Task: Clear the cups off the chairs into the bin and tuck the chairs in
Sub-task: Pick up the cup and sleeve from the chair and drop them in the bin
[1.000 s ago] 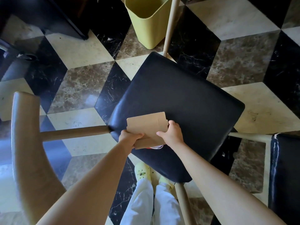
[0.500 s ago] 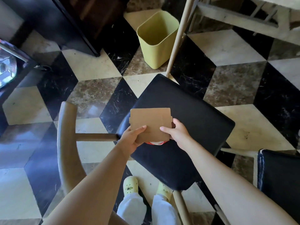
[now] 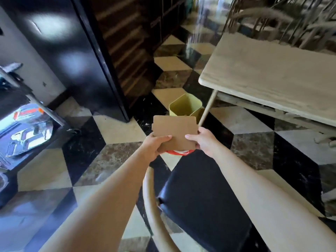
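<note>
A flat brown cardboard cup holder point(image 3: 174, 132) is held out in front of me, with a red-and-white cup rim point(image 3: 179, 152) just showing under its near edge. My left hand point(image 3: 156, 144) grips its left side and my right hand point(image 3: 203, 141) grips its right side. Beyond it on the floor stands the yellow-green bin point(image 3: 183, 105), partly hidden by the cardboard. Below my arms is the chair with the black seat point(image 3: 201, 193) and a curved wooden backrest point(image 3: 154, 211); nothing shows on the visible part of the seat.
A pale wooden table point(image 3: 269, 77) stands to the right, one leg right beside the bin. A tall black cabinet point(image 3: 72, 51) rises on the left. More wooden chairs point(image 3: 272, 17) stand behind the table. The floor is a chequered marble pattern.
Both hands have lifted the cardboard holder off the black seat and carried it forward toward the bin. My view has tilted up, so the table and cabinet now show.
</note>
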